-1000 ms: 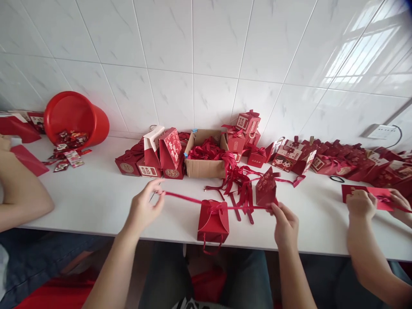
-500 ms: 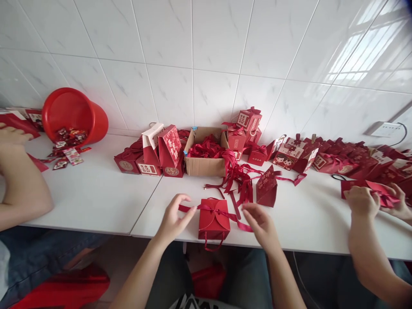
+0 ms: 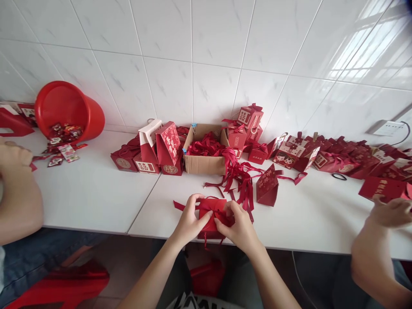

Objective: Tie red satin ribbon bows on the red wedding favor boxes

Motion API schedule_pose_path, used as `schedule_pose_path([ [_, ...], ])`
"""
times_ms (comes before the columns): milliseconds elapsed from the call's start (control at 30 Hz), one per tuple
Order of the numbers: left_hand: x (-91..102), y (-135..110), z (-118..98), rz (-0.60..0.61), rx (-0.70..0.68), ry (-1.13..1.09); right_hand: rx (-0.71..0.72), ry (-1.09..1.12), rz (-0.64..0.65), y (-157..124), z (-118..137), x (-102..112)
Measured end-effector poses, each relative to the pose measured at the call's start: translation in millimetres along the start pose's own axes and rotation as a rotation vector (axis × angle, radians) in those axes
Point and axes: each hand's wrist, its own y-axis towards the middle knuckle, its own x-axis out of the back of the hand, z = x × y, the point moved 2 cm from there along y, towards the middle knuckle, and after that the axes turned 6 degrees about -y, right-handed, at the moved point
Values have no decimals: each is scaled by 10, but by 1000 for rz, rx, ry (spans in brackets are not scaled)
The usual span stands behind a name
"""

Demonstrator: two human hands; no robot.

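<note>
2 bare hands on 1 small red gift box (image 3: 210,228), sitting on the white table (image 3: 96,193) at its near edge, mid-scene; cord handle (image 3: 206,243) hangs on its near side. Left hand (image 3: 189,219) on the box's left, right hand (image 3: 240,225) on its right, both touching the red ribbon (image 3: 179,205) across the top; thumbs close tog. at mid-top, fingers curled in, gaps narrow. Can't tell if either pinches the ribbon or just presses it. 1 tail sticks out left past left hand.

Far side: open cardboard box (image 3: 205,165) w/ loose ribbons (image 3: 246,189) spilling right & near; tapered red box (image 3: 267,187) just right of those. Assorted boxes (image 3: 169,146) stand left of the cardboard one. Far left: red bucket (image 3: 92,118) on its side, wrapped sweets (image 3: 68,152) spilling out. Right edge: co-worker's hand (image 3: 392,213) at a red carton (image 3: 380,187).
</note>
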Motion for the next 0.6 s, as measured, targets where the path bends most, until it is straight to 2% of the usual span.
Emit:
schedule_pose_path([
  [267, -32, 9, 69, -72, 1, 24, 10, 49, 41, -26, 1, -22],
  [400, 72, 25, 136, -142, 92, 23, -110, 201, 25, -63, -111, -2],
  [467, 137, 29, 138, -92, 134, 4, -174, 298, 60, -82, -180, 3],
  [600, 184, 10, 66, 121, 212, -74, -250, 445, 163, -100, -262, -22],
])
